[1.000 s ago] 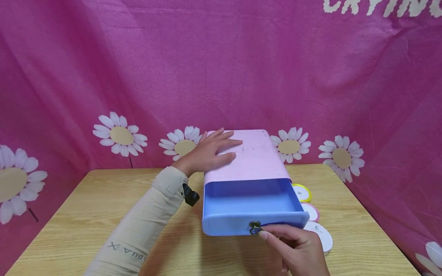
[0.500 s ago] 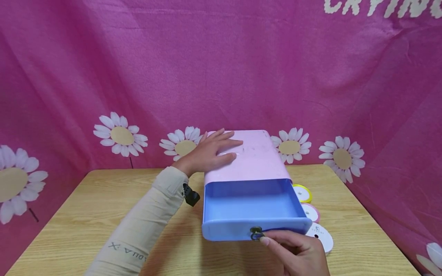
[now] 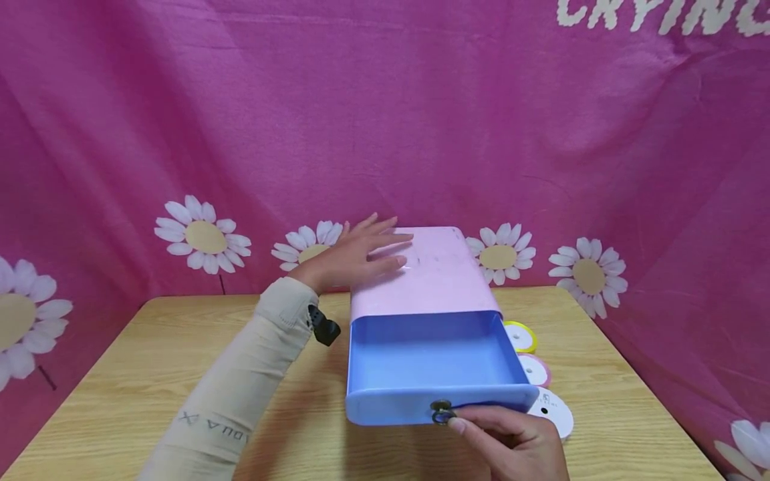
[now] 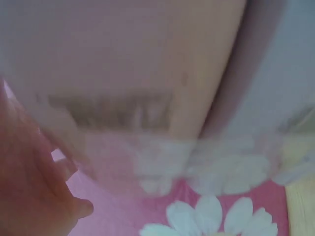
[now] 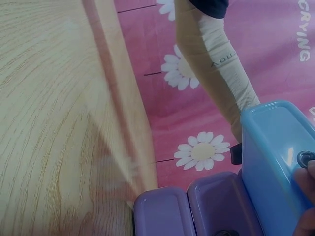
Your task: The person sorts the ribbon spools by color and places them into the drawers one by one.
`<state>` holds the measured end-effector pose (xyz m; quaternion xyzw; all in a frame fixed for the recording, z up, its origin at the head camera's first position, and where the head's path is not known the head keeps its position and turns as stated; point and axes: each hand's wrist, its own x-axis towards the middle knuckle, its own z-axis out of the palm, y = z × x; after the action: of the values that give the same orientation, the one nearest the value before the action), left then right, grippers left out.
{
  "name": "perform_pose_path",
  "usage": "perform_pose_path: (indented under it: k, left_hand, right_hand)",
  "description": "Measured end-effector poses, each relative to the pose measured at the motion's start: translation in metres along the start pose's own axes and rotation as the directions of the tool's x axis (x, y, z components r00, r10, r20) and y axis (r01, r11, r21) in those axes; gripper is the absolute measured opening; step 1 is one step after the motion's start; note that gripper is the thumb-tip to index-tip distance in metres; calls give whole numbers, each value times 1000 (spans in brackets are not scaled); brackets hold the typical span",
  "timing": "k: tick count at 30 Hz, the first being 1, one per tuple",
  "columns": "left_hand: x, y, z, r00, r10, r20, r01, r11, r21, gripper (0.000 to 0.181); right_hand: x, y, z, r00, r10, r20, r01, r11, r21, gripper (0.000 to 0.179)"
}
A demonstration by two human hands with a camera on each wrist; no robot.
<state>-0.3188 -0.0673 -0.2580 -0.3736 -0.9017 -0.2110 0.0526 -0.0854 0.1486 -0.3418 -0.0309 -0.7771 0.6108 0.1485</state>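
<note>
A small drawer unit with a pink casing [image 3: 436, 284] stands on the table. Its blue top drawer [image 3: 421, 405] is pulled well out, and the inside shows bare blue plastic. My right hand [image 3: 511, 437] pinches the dark metal ring pull [image 3: 442, 415] on the drawer's front between thumb and forefinger. Over the left part of the casing's top lies my left hand [image 3: 355, 257], fingers straight and spread. In the right wrist view the purple lower drawers [image 5: 165, 214] sit pushed in beneath the blue one.
Right of the unit, a yellow-rimmed spool [image 3: 521, 337], a pink-rimmed spool [image 3: 534, 369] and a white spool [image 3: 556, 414] lie in a row on the wooden table [image 3: 625, 414]. A pink cloth with daisies [image 3: 421, 120] hangs behind.
The blue drawer has come further out toward me, drawn by my right hand on the ring. My left hand has shifted slightly up and left over the casing.
</note>
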Motion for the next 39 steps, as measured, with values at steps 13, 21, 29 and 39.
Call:
perform_pose_path:
  k: [13, 21, 29, 39]
  left_hand:
    - [1, -16, 8, 1000, -3, -25, 1, 996, -91, 55]
    - [4, -18, 10, 1000, 6, -26, -8, 996, -90, 53]
    - [4, -20, 11, 999, 8, -51, -13, 995, -102, 53]
    - [1, -22, 10, 999, -14, -38, 9, 993, -115, 53]
  right_hand:
    - [4, 1, -1, 998, 68, -4, -68, 997, -46, 13]
    - [4, 1, -3, 991, 131, -4, -131, 988, -84, 12]
    - [1, 3, -6, 999, 30, 18, -29, 998, -61, 12]
    - [-1, 16, -9, 988, -135, 80, 140, 988, -62, 11]
